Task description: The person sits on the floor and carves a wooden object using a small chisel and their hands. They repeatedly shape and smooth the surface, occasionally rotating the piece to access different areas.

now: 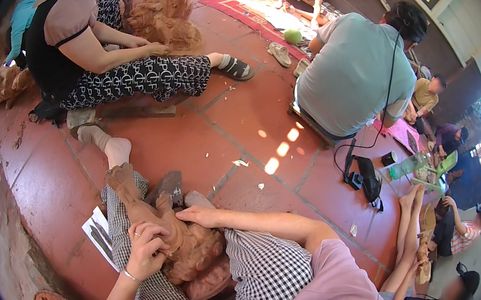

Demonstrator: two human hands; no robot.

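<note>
A carved brown wooden statue lies tilted across my lap, over black-and-white checked trousers. My right hand holds its upper side, with the fingers laid over the wood. Against the statue's near left side is my left hand, wearing a ring and a bracelet. Its fingers are bent and pressed together, and whatever they pinch is too small or hidden to make out. Just beyond the statue stands a dark flat block. Left of my leg, dark slim tools lie on a white sheet.
A large rough wooden slab lies at the left. Across the red tiled floor, a seated person faces a bigger carved figure. Another sits with their back to me. A black pouch with a cord and a clear bottle are at the right.
</note>
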